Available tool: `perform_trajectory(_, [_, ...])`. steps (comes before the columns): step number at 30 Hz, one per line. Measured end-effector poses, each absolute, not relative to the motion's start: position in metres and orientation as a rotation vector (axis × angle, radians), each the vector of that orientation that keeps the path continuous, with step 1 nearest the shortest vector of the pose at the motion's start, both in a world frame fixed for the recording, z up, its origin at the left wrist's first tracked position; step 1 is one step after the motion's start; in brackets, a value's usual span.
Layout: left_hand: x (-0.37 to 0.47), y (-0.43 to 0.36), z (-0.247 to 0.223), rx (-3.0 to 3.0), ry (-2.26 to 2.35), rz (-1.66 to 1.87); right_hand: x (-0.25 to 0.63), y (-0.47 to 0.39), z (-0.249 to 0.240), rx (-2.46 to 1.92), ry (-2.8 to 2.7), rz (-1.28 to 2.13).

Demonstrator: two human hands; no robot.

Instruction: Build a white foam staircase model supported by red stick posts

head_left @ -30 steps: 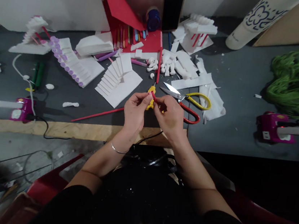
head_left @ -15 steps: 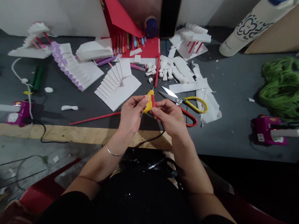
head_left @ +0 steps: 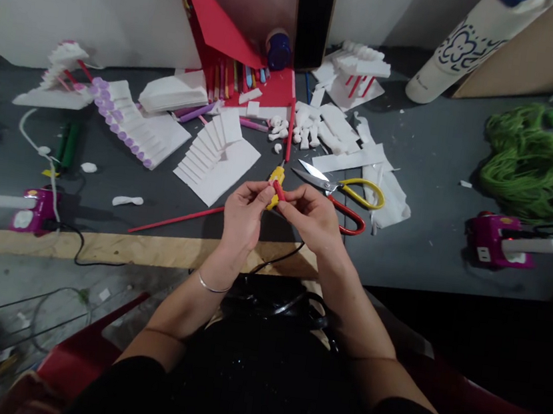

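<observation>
Between my hands is a small red piece (head_left: 279,190), pinched from both sides. My left hand (head_left: 246,211) has thumb and fingers closed on its left end. The fingers of my right hand (head_left: 311,217) close on its right end. A yellow tool with a metal tip (head_left: 277,175) lies just behind and under the red piece; whether a hand touches it I cannot tell. Scissors with one yellow and one red handle (head_left: 361,192) lie open beside my right hand. A long red stick (head_left: 174,219) lies left of my left hand, and another red stick (head_left: 291,128) points away behind the tool.
A stepped white paper piece (head_left: 216,159) and a purple-edged one (head_left: 130,123) lie to the left. White scraps (head_left: 339,131) are piled behind the scissors. A bottle (head_left: 457,48), green yarn (head_left: 534,165) and a purple power block (head_left: 499,241) stand or lie on the right.
The red piece has turned to a more slanted pose between my fingertips. My hands have barely shifted.
</observation>
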State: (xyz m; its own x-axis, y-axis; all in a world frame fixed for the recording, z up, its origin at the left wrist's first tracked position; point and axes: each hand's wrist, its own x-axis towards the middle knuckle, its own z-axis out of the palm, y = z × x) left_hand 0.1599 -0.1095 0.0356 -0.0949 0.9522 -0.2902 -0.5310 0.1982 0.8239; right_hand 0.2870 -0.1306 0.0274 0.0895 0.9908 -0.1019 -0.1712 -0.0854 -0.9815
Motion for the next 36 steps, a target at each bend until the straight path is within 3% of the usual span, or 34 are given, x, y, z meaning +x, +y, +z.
perform_trajectory(11, [0.158, -0.109, 0.033, 0.61, 1.058, 1.319, 0.288, -0.131, 0.023, -1.355, -1.064, 1.083])
perform_trajectory(17, [0.145, -0.082, 0.031, 1.061, 1.242, 1.373, 0.301, -0.12, 0.019, -1.2, -0.86, 1.314])
perform_trajectory(22, [0.142, -0.056, 0.031, 1.468, 1.39, 1.156, 0.307, -0.112, 0.02, -1.135, -0.763, 1.43])
perform_trajectory(36, [0.135, -0.055, 0.039, 1.844, 1.138, 0.987, 0.323, -0.106, 0.022, -1.152, -0.806, 1.604])
